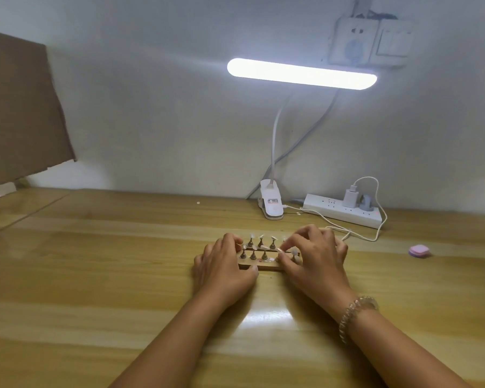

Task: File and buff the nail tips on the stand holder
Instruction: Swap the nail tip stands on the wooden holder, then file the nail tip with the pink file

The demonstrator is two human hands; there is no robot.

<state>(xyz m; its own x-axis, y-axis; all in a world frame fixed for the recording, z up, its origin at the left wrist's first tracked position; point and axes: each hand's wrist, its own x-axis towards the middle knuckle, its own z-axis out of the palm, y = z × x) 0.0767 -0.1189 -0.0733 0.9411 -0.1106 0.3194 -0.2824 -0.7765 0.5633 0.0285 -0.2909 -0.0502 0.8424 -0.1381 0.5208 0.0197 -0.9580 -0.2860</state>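
A small wooden stand holder [263, 266] lies on the table in front of me, with two rows of little metal pegs carrying pale nail tips [261, 237]. My left hand [224, 271] grips the holder's left end, thumb along its front edge. My right hand [315, 259] covers the right end, and its thumb and forefinger pinch a nail tip [293, 251] on a front-row peg. The right end of the holder is hidden under that hand.
A clip-on lamp [272, 204] with a lit bar [301, 73] stands behind the holder. A white power strip [343, 210] with a charger and cable lies at the back right. A pink buffer block [418, 251] sits to the right. Cardboard [20, 107] leans at the left.
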